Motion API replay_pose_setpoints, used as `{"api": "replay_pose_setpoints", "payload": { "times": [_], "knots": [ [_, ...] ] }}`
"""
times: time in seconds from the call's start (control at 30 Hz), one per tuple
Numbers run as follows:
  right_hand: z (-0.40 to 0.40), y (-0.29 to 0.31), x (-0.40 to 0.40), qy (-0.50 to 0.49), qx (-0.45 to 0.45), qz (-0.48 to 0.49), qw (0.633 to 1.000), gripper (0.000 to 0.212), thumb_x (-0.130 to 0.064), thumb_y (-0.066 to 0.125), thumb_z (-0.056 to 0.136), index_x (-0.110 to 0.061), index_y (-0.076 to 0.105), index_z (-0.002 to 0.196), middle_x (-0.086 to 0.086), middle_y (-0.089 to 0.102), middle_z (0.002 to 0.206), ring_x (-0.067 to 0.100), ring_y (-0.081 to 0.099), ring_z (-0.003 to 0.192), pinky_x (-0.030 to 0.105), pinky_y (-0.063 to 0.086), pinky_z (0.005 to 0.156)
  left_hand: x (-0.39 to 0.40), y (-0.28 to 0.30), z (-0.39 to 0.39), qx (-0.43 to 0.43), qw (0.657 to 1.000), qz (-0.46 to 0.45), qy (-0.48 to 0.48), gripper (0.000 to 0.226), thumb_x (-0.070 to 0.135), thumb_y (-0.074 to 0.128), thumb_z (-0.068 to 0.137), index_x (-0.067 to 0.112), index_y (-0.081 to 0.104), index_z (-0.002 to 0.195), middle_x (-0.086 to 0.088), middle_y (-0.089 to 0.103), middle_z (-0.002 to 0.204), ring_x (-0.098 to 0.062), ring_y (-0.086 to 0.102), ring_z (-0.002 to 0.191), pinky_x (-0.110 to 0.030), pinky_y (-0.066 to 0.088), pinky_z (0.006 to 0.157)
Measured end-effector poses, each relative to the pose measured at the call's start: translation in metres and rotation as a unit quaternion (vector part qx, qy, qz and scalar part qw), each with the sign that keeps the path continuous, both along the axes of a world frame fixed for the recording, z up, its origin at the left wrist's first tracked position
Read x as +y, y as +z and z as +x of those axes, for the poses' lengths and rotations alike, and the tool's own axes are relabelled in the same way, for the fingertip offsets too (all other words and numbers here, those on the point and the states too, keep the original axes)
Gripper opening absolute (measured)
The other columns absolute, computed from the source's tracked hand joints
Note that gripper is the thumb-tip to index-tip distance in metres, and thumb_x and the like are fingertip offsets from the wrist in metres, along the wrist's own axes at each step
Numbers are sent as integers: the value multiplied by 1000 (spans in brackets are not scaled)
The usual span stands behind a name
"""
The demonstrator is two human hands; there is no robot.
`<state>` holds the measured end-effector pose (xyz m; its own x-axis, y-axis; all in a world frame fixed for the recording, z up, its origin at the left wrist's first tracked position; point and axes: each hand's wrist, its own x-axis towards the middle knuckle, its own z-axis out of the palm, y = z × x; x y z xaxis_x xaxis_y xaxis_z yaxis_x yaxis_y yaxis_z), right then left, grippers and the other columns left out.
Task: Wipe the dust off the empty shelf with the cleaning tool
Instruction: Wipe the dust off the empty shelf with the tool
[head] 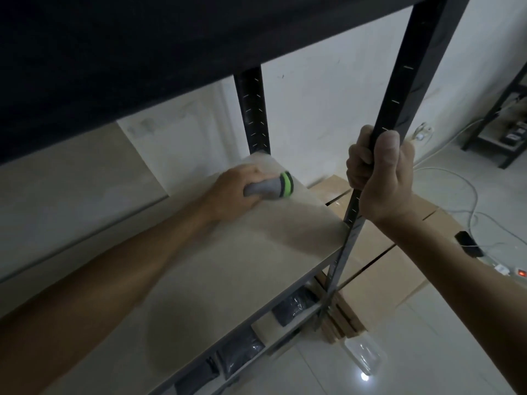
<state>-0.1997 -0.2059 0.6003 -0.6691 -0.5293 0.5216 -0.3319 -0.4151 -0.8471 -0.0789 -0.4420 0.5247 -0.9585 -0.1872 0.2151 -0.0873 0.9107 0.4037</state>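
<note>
Beige shelf (233, 269) carries the left hand (233, 192) near its far right corner, fingers curled round the grey-green tool (271, 188), which rests on the board. Right hand (379, 178) grips the near right post (399, 104), fingers wrapped round it.

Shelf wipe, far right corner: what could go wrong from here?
1. The cleaning tool in the left hand is close to the shelf edge; a further stroke could slip off onto the cardboard boxes below.
2. The right hand grips the front upright; leaning could rock the rack.
</note>
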Motion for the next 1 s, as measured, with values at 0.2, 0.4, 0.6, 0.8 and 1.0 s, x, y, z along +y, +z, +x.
{"api": "replay_pose_setpoints", "payload": {
  "times": [0.2, 0.4, 0.6, 0.8, 1.0],
  "knots": [
    [-1, 1, 0, -8, -9, 13, 1000, 53, -63, 40, 93, -23, 32, 58, -10, 27, 50, 14, 19, 43, 29, 17, 48, -12, 32, -50, -8, 999, 11, -45, 28, 10, 71, 85, 8, 72, 113, -1, 65, 97, -19, 63, 90, -25, 50, 78],
    [0, 1, 1, 0, -2, 14, 1000, 62, -84, 41, 83, -29, 36, 55, -14, 31, 48, 11, 24, 42, 31, 18, 48, 14, 0, -55, 17, 1000, 9, -12, 45, 15, 67, 88, 24, 65, 132, 9, 56, 103, -9, 51, 94, -34, 49, 86],
    [-2, -1, 0, -12, 7, 9, 1000, 62, -84, 41, 83, -28, 33, 59, -5, 26, 53, 15, 22, 46, 34, 19, 49, 23, 9, -29, -27, 983, 31, -179, 37, 0, 70, 86, 8, 71, 122, -6, 69, 111, -14, 65, 100, -31, 54, 88],
    [-3, 1, 1, -1, 12, 17, 1000, 67, -86, 41, 82, -24, 30, 58, -2, 23, 53, 15, 20, 47, 34, 19, 50, 44, 20, -75, -21, 992, 45, -115, 38, 16, 67, 86, 13, 69, 125, 2, 62, 102, -3, 56, 91, -25, 46, 82],
    [-3, 0, 0, 0, 14, 22, 1000, 68, -89, 39, 78, -24, 31, 57, -4, 25, 52, 11, 22, 44, 30, 19, 51, 65, -6, -44, 18, 996, 23, -89, 42, 17, 64, 96, 27, 61, 137, 1, 63, 113, -14, 56, 100, -39, 55, 82]
  ]
}}
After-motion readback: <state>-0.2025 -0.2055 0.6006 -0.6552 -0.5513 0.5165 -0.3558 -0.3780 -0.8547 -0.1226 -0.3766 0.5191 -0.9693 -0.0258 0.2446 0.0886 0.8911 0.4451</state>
